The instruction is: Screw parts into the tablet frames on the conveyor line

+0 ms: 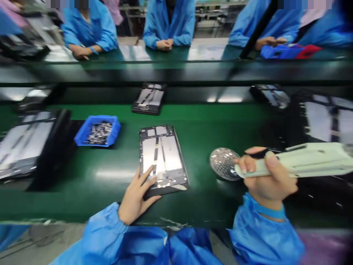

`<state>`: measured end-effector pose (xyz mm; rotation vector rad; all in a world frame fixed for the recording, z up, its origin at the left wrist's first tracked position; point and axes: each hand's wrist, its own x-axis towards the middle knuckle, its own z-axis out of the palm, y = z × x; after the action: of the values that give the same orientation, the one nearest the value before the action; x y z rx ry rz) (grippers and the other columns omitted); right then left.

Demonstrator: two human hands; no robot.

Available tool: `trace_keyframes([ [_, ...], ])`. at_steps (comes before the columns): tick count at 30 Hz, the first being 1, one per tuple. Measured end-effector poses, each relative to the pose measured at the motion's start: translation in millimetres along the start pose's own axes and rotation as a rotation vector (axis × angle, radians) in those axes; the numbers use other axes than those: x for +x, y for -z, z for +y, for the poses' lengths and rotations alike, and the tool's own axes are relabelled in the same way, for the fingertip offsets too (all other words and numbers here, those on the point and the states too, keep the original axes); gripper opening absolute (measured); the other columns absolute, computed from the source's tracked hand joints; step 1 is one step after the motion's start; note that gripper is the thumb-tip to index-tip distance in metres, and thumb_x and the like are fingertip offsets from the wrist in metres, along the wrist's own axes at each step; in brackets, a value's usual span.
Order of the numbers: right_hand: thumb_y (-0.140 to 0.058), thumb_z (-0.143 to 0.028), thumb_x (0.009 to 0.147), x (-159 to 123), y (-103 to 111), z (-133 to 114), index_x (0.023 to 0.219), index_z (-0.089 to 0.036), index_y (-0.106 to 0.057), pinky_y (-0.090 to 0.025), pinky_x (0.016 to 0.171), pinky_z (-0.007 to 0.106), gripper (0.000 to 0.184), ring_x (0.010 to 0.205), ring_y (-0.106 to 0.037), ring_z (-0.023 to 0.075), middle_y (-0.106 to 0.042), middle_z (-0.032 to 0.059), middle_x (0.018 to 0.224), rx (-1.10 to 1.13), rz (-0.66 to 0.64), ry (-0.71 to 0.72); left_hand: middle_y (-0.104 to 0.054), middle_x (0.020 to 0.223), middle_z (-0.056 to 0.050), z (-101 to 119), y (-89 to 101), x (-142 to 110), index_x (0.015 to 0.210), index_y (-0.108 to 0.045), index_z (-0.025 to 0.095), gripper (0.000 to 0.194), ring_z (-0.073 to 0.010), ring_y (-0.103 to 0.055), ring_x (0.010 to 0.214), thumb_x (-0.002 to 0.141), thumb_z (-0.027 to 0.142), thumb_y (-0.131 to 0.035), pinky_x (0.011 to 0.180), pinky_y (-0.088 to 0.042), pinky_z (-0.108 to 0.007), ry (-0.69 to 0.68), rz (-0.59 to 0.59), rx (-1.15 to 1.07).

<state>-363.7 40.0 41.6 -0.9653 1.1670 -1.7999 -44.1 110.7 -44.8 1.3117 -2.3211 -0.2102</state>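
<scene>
Our hands are well apart. Our left hand [136, 197] lies open on the near corner of a dark tablet frame [162, 158], its fingers spread over the silver metal plates. The frame sits slightly angled on the green conveyor belt [215, 206], directly in front of us. Our right hand [264, 176] is wrapped around a pale green electric screwdriver [306, 160], held sideways just beside a round perforated metal disc [224, 163]. A blue plastic bin [97, 130] of small metal parts [99, 133] stands to the left of the frame. Another frame [149, 98] lies beyond it, and a larger one [27, 141] lies at far left. Across from us, co-workers in blue smocks [169, 22] rest their hands at a green counter [176, 53].
</scene>
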Motion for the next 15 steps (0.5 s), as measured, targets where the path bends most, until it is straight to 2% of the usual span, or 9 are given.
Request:
trace_keyframes([
  [4, -0.073, -0.051, 0.069, -1.1, 4.8, 9.2, 0.073, -0.020, -0.066, -0.049, 0.053, 0.032, 0.033, 0.038, -0.044, 0.0122, -0.044, -0.0058, 0.041, -0.042, 0.048, 0.085, -0.052, 0.141, -0.018, -4.3, -2.8, 6.8, 0.126, -0.054, 0.016, 0.041, -0.0346, -0.047, 0.133, 0.088, 0.026, -0.065, 0.111, -0.039, -0.057, -0.095, 0.046, -0.023],
  [7, -0.071, -0.049, 0.074, -1.7, 8.5, 17.3, 0.074, -0.021, -0.065, -0.049, 0.055, 0.033, 0.029, 0.041, -0.046, 0.0124, -0.045, -0.0059, 0.044, -0.060, 0.056, 0.118, -0.055, 0.137, -0.016, 6.5, -9.2, 9.6, 0.121, -0.058, 0.015, 0.036, -0.0350, -0.047, 0.133, 0.087, 0.024, -0.066, 0.112, -0.038, -0.057, -0.087, 0.101, -0.034],
  [10, -0.069, -0.047, 0.078, -2.1, 11.4, 22.3, 0.084, -0.018, -0.067, -0.049, 0.055, 0.032, 0.030, 0.041, -0.046, 0.0120, -0.045, -0.0057, 0.045, -0.037, 0.050, 0.128, -0.054, 0.138, -0.016, 19.3, -11.7, 12.3, 0.117, -0.059, 0.014, 0.032, -0.0369, -0.043, 0.136, 0.088, 0.025, -0.064, 0.111, -0.040, -0.058, -0.066, 0.102, -0.039],
  [15, -0.068, -0.046, 0.078, -0.7, 12.5, 28.9, 0.082, -0.016, -0.067, -0.048, 0.054, 0.031, 0.030, 0.041, -0.046, 0.0117, -0.047, -0.0052, 0.045, -0.022, 0.047, 0.133, -0.047, 0.144, -0.017, 26.3, -7.2, 24.1, 0.102, -0.062, 0.016, 0.020, -0.0431, -0.028, 0.142, 0.086, 0.027, -0.067, 0.110, -0.034, -0.066, 0.002, 0.121, -0.030],
])
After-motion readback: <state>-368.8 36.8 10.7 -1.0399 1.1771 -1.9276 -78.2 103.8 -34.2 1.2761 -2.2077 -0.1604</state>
